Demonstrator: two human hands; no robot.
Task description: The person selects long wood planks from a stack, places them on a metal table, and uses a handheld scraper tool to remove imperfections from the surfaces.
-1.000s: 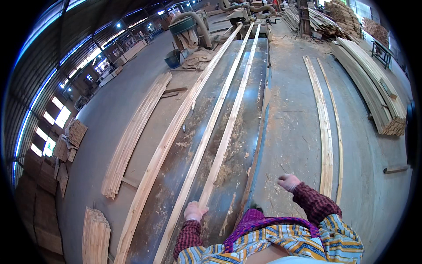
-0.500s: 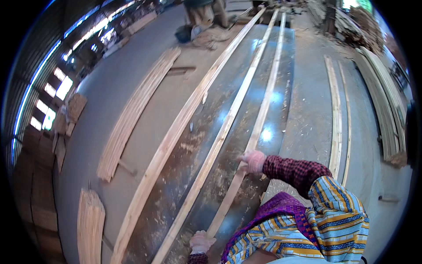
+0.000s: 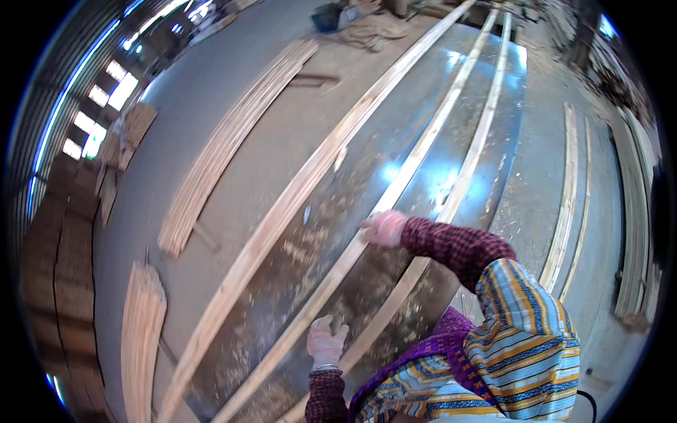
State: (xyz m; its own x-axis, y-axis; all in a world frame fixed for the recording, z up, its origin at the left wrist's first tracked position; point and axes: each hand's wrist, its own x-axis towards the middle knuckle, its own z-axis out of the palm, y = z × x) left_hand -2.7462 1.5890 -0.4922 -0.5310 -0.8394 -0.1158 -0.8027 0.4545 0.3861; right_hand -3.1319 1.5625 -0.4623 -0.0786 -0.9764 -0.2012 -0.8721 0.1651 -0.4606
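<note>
Three long wooden strips run lengthwise over a dark, shiny table [image 3: 356,296] strewn with shavings. My right hand [image 3: 386,228], in a pale pink glove, has its fingers closed on the middle strip [image 3: 340,271]. Beside the same strip, nearer to me, my left hand [image 3: 326,343] is gloved too, its thumb and fingers apart and nothing in them. Under my right forearm passes the right strip [image 3: 462,185], partly hidden by the sleeve. On the left lies a wider strip [image 3: 282,224], which neither hand touches.
Bundled boards [image 3: 233,151] and another bundle [image 3: 143,338] rest on supports left of the table. Right of it lie two thin strips [image 3: 564,204], and beyond them a stack of boards [image 3: 635,233]. A dark bucket [image 3: 325,17] stands on the far floor.
My right hand has gone from the right strip to the middle one. My left hand has let go of the right strip's near part and moved up beside the middle strip. The view has shifted.
</note>
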